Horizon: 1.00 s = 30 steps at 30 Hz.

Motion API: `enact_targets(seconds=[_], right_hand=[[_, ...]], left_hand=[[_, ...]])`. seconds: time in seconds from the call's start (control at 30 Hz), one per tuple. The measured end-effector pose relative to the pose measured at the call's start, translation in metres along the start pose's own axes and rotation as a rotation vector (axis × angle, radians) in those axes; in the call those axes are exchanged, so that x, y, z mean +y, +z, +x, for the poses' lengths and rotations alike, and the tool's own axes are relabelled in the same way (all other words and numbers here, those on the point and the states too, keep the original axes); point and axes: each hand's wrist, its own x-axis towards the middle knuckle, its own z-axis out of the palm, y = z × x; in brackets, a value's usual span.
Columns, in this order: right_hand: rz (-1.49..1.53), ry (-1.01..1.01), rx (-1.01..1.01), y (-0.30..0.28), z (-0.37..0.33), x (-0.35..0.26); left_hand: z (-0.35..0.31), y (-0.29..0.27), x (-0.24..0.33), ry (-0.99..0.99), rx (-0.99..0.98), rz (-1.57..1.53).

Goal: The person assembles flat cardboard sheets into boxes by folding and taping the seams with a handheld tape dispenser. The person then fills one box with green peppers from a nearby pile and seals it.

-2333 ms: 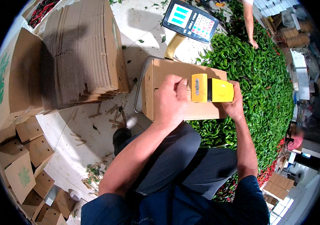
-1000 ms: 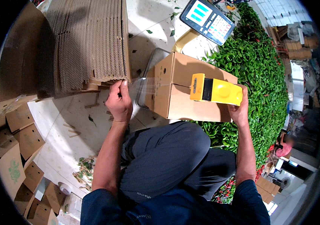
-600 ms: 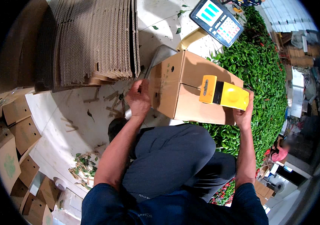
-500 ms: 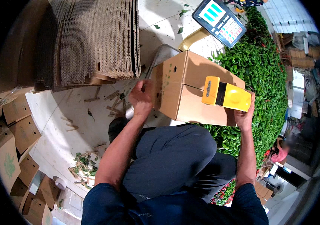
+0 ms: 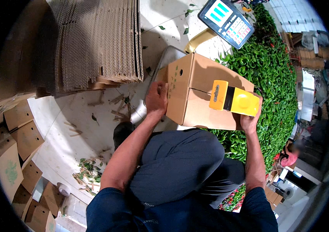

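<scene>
A closed brown cardboard box (image 5: pixel 207 77) lies in front of my knees, with a seam along its upper face and a round hole in its left end. My left hand (image 5: pixel 158 98) presses against that left end, its fingers bent and partly hidden. In my right hand (image 5: pixel 251 120), at the box's right end, is a yellow tape dispenser (image 5: pixel 243 101) with a black band. The dispenser rests on or just over the box's upper face; the fingers behind it are mostly hidden.
Beyond the box, a scale display (image 5: pixel 226 21) stands on a post above a metal platform (image 5: pixel 170 56). Flattened cartons (image 5: pixel 99 42) are stacked at far left, several made-up boxes (image 5: pixel 23 133) at left. Green peppers (image 5: pixel 265 85) are heaped at right, where another person (image 5: pixel 289 156) is.
My left hand has moved right, onto the left end of the box. My right hand and the tape dispenser have barely shifted.
</scene>
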Motion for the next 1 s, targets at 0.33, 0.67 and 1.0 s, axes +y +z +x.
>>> enact_targets(seconds=[0.33, 0.67, 1.0], right_hand=[[0.064, -0.024, 0.037, 0.005, -0.003, 0.008], [0.223, 0.021, 0.045, 0.008, 0.002, -0.008], [0.291, 0.070, -0.018, 0.002, -0.003, -0.002]], left_hand=[[0.009, -0.021, 0.082, 0.517, -0.241, -0.205], [0.033, 0.009, -0.021, -0.074, -0.523, -0.721], [0.029, -0.054, 0.145, 0.884, -0.596, 0.435]])
